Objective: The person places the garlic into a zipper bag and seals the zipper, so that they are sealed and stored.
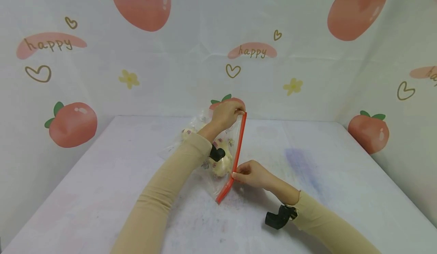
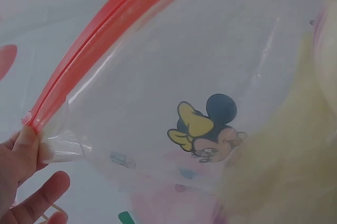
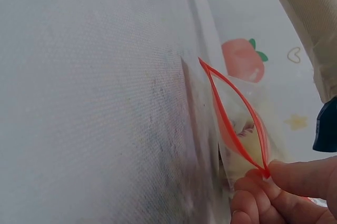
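A clear zip bag (image 2: 142, 103) with a red zip strip (image 1: 240, 142) and cartoon mouse prints is held tilted over the table. Inside lie pale yellow soft items (image 1: 222, 166) with purple marks, partly covered by the left arm; their kind is unclear. My left hand (image 1: 225, 115) pinches the strip's far upper end between thumb and finger. Lower along the strip, my right hand (image 1: 252, 175) pinches it with thumb and fingers. In the right wrist view the two red edges (image 3: 231, 124) stand apart, forming a narrow loop beyond the right hand's pinch.
The whitish table (image 1: 102, 197) has a faint purple-blue stain (image 1: 300, 166) to the right. Behind and at the sides hangs a white cloth (image 1: 194, 30) with peach prints. Black wrist cameras (image 1: 278, 217) sit at both sleeves.
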`<state>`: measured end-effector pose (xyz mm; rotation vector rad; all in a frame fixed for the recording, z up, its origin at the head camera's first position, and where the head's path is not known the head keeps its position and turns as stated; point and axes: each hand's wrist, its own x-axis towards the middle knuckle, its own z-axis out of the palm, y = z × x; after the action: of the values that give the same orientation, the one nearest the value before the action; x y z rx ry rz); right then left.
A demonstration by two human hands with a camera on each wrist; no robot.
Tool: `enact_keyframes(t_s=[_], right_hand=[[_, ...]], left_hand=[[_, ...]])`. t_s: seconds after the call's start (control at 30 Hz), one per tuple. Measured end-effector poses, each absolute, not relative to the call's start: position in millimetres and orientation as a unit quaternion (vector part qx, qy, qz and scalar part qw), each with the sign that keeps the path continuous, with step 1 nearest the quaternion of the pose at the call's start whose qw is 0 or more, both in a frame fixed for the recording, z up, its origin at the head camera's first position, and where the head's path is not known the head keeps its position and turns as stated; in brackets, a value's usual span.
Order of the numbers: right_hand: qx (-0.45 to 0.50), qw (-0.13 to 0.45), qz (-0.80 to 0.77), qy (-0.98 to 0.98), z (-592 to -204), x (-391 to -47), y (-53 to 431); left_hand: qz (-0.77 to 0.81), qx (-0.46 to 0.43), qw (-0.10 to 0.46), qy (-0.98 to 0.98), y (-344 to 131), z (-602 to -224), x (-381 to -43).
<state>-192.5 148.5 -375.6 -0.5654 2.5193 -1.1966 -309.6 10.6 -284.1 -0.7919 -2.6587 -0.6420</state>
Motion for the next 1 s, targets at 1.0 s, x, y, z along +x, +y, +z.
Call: enact_keyframes(t_s=[1.0], right_hand=[[-0.200,0.180,-0.413,0.870,-377.3,-188.6,144.0]], left_hand=[[-0.254,-0.278,0.152,-0.914,9.5,-284.9,-309.0]])
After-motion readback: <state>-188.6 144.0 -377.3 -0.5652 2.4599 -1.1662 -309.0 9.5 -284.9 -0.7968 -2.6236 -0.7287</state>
